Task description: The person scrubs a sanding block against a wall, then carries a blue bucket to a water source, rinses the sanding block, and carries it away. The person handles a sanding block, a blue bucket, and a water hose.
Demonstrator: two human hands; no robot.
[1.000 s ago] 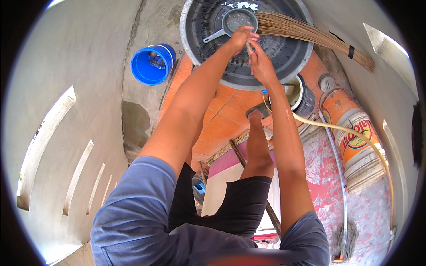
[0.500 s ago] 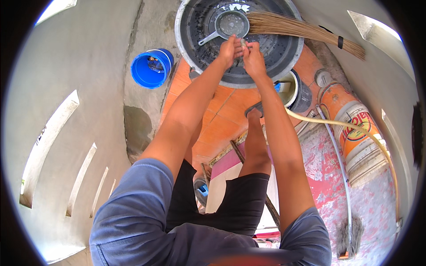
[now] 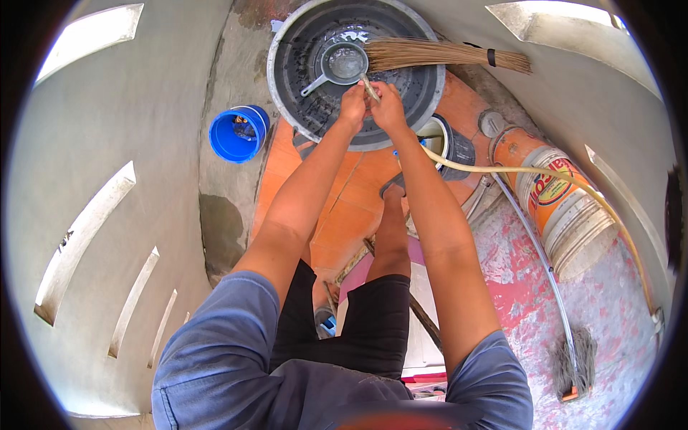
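Observation:
My left hand (image 3: 352, 107) and my right hand (image 3: 388, 107) meet over the near part of a wide dark basin (image 3: 287, 107). Both are closed, with fingertips pinched around a short, slim beige-grey piece (image 3: 370, 87) whose kind I cannot make out. Just beyond my fingers, a grey long-handled dipper (image 3: 345, 63) lies in the basin, its handle toward the left. A stick broom (image 3: 430, 54) rests across the basin's right rim, bristle tips touching or close to the dipper. The basin's bottom looks wet.
A blue bucket (image 3: 239, 136) with something dark inside stands left. Right of the basin are a dark bucket (image 3: 457, 147), a yellowish hose (image 3: 530, 170) passing behind my right forearm, a large orange-white bucket on its side (image 3: 552, 193), and a mop (image 3: 573, 358). Pale walls flank both sides.
My view has shifted, so the basin and broom appear further left. The slim piece between my fingers now shows more of its length. Both hands stay together over the basin.

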